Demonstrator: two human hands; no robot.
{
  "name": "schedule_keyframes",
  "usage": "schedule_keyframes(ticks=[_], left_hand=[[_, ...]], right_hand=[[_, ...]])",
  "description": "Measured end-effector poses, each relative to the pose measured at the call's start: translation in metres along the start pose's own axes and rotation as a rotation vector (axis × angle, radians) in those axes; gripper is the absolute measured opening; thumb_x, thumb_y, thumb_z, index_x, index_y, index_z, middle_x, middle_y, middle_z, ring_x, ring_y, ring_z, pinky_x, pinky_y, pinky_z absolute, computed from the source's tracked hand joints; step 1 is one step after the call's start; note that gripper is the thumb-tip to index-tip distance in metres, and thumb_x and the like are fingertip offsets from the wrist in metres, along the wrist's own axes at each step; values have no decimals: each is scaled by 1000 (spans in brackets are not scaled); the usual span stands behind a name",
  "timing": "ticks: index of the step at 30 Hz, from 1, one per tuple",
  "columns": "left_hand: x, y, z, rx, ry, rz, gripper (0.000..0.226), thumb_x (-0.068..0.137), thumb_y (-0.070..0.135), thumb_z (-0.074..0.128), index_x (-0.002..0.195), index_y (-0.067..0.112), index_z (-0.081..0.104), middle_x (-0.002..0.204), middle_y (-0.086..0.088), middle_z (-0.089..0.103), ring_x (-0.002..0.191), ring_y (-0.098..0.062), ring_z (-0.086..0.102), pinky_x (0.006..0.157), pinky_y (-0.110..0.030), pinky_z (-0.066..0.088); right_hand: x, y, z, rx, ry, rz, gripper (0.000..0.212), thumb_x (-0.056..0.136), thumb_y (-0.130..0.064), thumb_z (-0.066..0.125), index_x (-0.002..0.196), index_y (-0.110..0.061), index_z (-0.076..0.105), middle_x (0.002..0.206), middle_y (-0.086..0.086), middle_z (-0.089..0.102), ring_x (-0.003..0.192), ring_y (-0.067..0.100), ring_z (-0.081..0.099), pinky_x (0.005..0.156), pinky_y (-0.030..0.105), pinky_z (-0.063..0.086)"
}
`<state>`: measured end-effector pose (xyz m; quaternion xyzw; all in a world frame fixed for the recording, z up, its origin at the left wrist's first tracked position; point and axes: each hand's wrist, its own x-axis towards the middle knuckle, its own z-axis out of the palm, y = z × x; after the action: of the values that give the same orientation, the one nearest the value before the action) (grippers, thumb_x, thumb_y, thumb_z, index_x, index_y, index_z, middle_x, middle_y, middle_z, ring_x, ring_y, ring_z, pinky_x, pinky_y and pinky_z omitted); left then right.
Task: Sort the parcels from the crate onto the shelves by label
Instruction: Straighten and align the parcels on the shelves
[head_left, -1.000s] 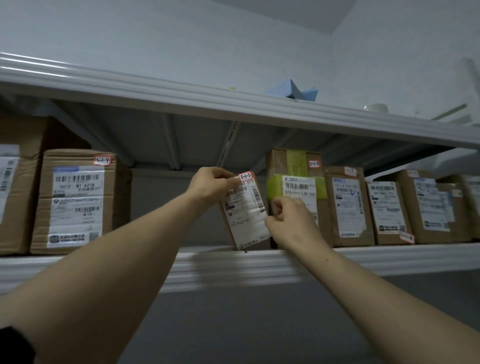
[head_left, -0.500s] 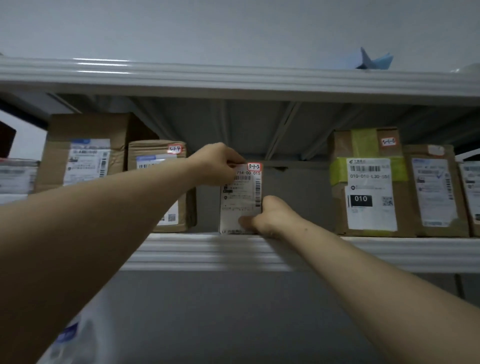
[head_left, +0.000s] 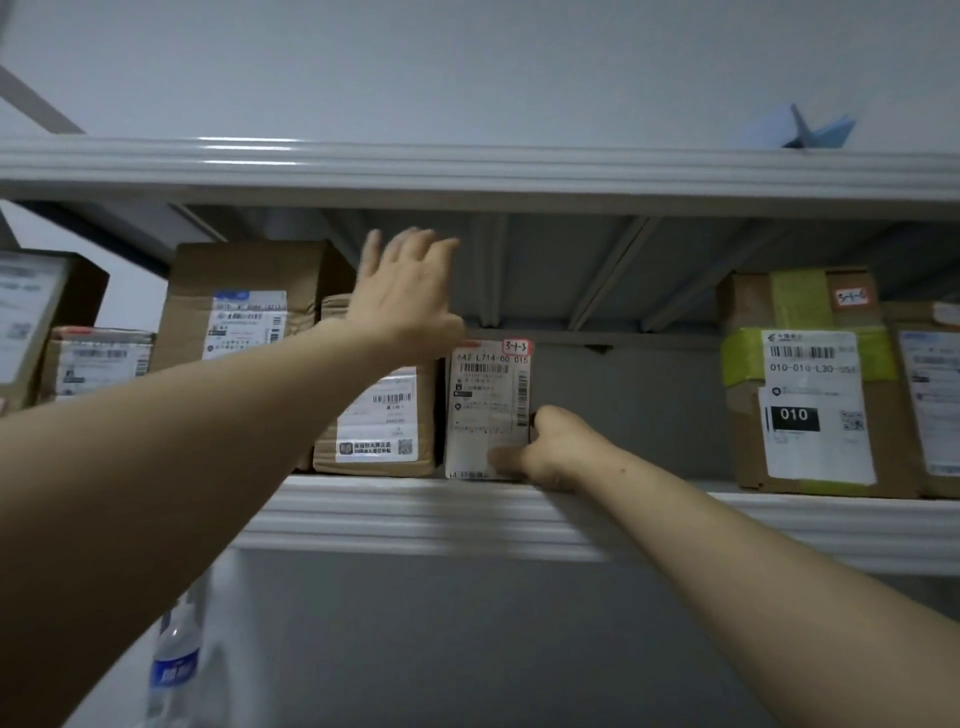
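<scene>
A slim parcel (head_left: 488, 405) with a white shipping label and a red-edged tag reading 3-1-5 stands upright on the grey shelf (head_left: 415, 509), right beside a brown box (head_left: 379, 421). My right hand (head_left: 550, 447) holds the parcel's lower right corner, thumb on the label front and fingers hidden behind the edge. My left hand (head_left: 405, 296) hovers above and left of the parcel, fingers spread, touching nothing.
Several brown labelled boxes (head_left: 239, 306) stand on the shelf's left part. A box with green tape marked 010 (head_left: 805, 384) stands to the right, with a gap between it and the slim parcel. A water bottle (head_left: 174, 670) shows below left. Blue paper (head_left: 800, 132) lies on the upper shelf.
My left hand let go of the parcel's top and lifted up and left with fingers spread. The parcel now stands against the brown box. The view shifted left.
</scene>
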<state>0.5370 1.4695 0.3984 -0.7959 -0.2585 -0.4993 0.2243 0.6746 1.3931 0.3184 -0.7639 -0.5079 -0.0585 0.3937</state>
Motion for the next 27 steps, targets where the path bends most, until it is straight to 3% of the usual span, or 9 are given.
schedule_keyframes(ticks=[3, 6, 8, 13, 17, 20, 23, 25, 27], left_hand=[[1, -26, -6, -68, -196, -151, 69, 86, 23, 55, 149, 23, 25, 155, -8, 23, 147, -24, 5, 117, -51, -12], [-5, -41, -7, -95, -354, -137, 75, 86, 21, 60, 150, 23, 21, 151, -8, 31, 143, -27, 20, 117, -51, -9], [-6, -46, -5, -82, -355, -111, 79, 86, 20, 62, 151, 24, 17, 149, -7, 31, 141, -27, 23, 118, -49, -6], [-3, -41, 1, 31, -335, -66, 76, 91, 25, 56, 152, 30, 12, 153, -7, 25, 144, -29, 13, 118, -48, -1], [0, -36, 6, 61, -337, -59, 73, 92, 27, 55, 152, 31, 13, 153, -7, 24, 144, -30, 10, 117, -48, 0], [-1, -32, 4, 29, -342, -89, 69, 93, 29, 50, 152, 29, 15, 155, -8, 22, 145, -30, 7, 117, -48, -4], [-5, -23, 0, -30, -214, -76, 65, 94, 32, 47, 152, 25, 17, 157, -8, 19, 146, -28, 6, 117, -45, -4], [-9, -10, 2, -91, -44, -9, 64, 93, 29, 50, 150, 22, 24, 154, -8, 25, 144, -28, 11, 117, -42, 5], [-12, 13, 5, -166, 125, 103, 57, 91, 24, 54, 145, 18, 37, 147, -9, 36, 139, -29, 22, 113, -38, 18]], right_hand=[[1, -1, -2, 65, 8, -13, 29, 84, -22, 70, 111, -11, 64, 114, 5, 66, 105, 22, 63, 94, 31, 49], [6, -2, 2, 59, 17, 9, 32, 83, -22, 70, 111, -9, 62, 112, 8, 67, 103, 23, 64, 96, 37, 50], [9, -2, 5, 55, 11, 17, 36, 82, -22, 71, 113, -7, 60, 112, 9, 66, 103, 23, 64, 96, 39, 50], [13, 0, 9, 25, 21, 27, 41, 83, -24, 71, 117, -6, 56, 115, 10, 63, 106, 25, 62, 97, 40, 49], [14, 2, 8, 42, 8, 37, 33, 85, -22, 69, 111, -9, 55, 113, 11, 65, 103, 27, 63, 96, 42, 50], [10, 0, 3, -26, 7, 35, 38, 86, -28, 68, 116, -10, 54, 116, 7, 63, 105, 23, 61, 97, 36, 48], [-2, 0, -4, 5, 58, 12, 58, 85, -31, 69, 132, -9, 43, 126, 7, 57, 110, 20, 56, 91, 28, 45], [-15, 7, -9, 61, 176, -35, 72, 86, -29, 68, 145, -13, 30, 137, 7, 49, 120, 21, 51, 98, 31, 43], [-28, 20, -20, 85, 342, -136, 65, 88, -20, 63, 145, -19, 32, 133, 3, 51, 120, 19, 51, 101, 36, 44]])
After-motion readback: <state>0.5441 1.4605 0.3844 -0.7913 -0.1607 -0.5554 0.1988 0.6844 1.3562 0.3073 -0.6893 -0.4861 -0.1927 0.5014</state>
